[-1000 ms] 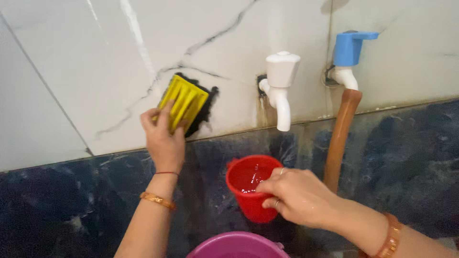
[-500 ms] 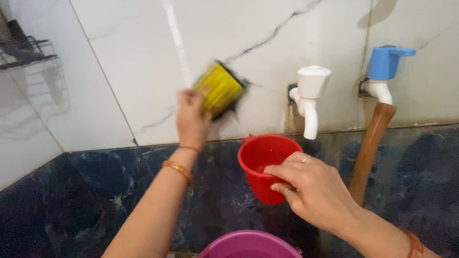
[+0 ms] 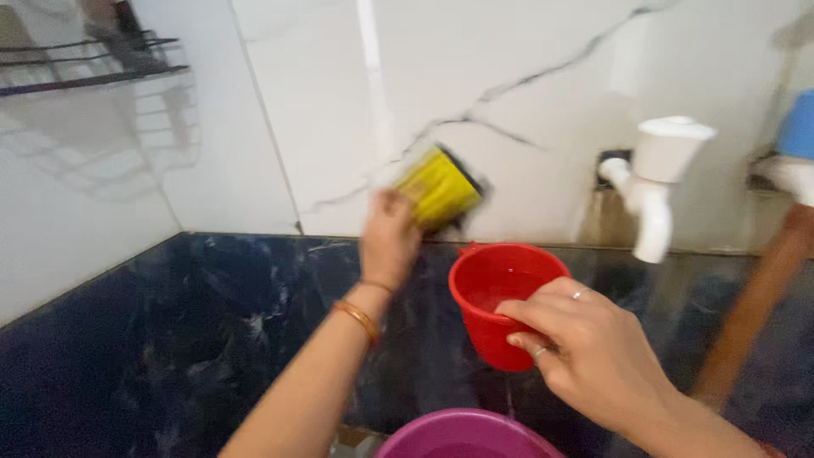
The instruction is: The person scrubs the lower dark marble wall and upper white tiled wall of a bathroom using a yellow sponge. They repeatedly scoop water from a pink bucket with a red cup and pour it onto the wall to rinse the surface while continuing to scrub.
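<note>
My left hand (image 3: pixel 388 239) grips a yellow scrub brush (image 3: pixel 437 188) with black bristles and presses it against the white marbled wall tile (image 3: pixel 526 59). My right hand (image 3: pixel 589 348) holds a small red mug (image 3: pixel 493 298) by its side, upright, with a little water in it. The mug hangs in front of the dark blue lower tiles, below and left of a white tap (image 3: pixel 657 182).
A purple bucket's rim (image 3: pixel 462 434) shows at the bottom edge under the mug. A blue tap (image 3: pixel 797 136) with a brown hose (image 3: pixel 750 318) is at the far right. A wire rack (image 3: pixel 85 64) hangs on the wall at the top left.
The view has swung left, so taps shifted right. My left hand slid the brush across the white tile. My right hand lifted the red mug slightly, keeping its hold.
</note>
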